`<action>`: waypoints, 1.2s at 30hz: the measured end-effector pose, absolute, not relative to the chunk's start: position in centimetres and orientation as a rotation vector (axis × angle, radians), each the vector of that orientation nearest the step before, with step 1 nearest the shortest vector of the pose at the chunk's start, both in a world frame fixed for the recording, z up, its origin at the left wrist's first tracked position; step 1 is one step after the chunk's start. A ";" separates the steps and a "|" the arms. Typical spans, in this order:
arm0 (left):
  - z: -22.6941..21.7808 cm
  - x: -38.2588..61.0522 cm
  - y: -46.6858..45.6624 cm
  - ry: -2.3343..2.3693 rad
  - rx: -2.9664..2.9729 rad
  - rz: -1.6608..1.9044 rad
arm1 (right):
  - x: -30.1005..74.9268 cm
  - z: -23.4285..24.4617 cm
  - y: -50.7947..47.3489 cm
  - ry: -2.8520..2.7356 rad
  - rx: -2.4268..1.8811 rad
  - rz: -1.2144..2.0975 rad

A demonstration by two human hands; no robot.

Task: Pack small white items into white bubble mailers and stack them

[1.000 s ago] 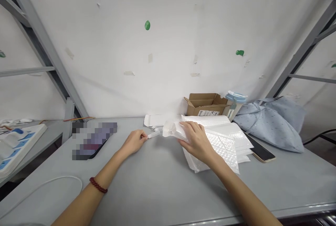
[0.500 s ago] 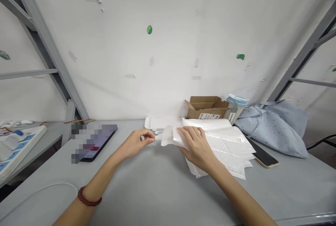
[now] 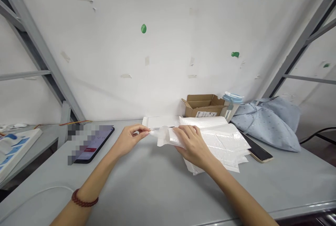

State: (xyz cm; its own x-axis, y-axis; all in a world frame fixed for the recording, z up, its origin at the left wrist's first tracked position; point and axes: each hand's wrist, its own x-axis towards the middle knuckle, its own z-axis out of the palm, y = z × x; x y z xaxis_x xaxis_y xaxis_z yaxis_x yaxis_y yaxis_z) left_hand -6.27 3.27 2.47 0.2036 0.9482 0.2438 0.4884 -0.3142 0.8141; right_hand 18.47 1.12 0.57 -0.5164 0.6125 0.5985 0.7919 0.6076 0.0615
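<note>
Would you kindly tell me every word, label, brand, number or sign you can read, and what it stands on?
Nothing can be read with certainty.
White label on the cardboard box: print too small to read.
Label on the blue-lidded cup: lettering too small and blurred.
Lit phone screen: partly pixelated, the rest too small to read.
White bubble mailers: no print visible.

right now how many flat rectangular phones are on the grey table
2: a black phone with lit screen left of the left hand; a dark-screened phone between white bubble mailers and pale blue speckled cloth. More may be hidden.
</note>
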 end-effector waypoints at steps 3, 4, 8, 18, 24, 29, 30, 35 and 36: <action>1.8 -5.2 3.1 1.227 1.859 1.023 | 18.3 0.4 1.1 -2.305 -1.083 -0.403; 1.5 -4.7 3.0 1.193 1.847 1.009 | 18.2 0.4 1.1 -2.309 -1.075 -0.378; 0.3 -3.3 2.7 1.108 1.759 0.946 | 18.0 0.0 1.0 -2.342 -1.050 -0.298; -0.4 -2.8 2.7 0.998 1.353 0.937 | 18.1 0.3 0.8 -2.317 -1.053 -0.200; -1.0 -2.5 2.8 0.988 1.318 0.929 | 18.0 -0.1 0.8 -2.323 -1.005 -0.177; -1.4 -2.5 3.0 1.039 1.441 0.923 | 17.9 -0.3 1.0 -2.321 -0.971 -0.167; -1.4 -2.5 2.9 1.043 1.459 0.937 | 17.9 -0.3 1.0 -2.322 -0.969 -0.167; -1.5 -2.1 2.6 1.075 1.443 0.964 | 17.8 -0.5 1.1 -2.315 -0.983 -0.176; -1.5 -2.1 2.6 1.070 1.428 0.945 | 17.8 -0.6 1.1 -2.316 -0.986 -0.178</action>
State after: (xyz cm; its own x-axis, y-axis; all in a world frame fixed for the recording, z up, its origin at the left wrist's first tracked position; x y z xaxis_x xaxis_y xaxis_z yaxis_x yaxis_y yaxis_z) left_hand -2.07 2.55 -1.51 0.2831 0.9591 -0.0033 0.1155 -0.0306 0.9928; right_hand 17.77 1.11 -0.56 -0.5381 0.6102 0.5815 0.6917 0.7139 -0.1090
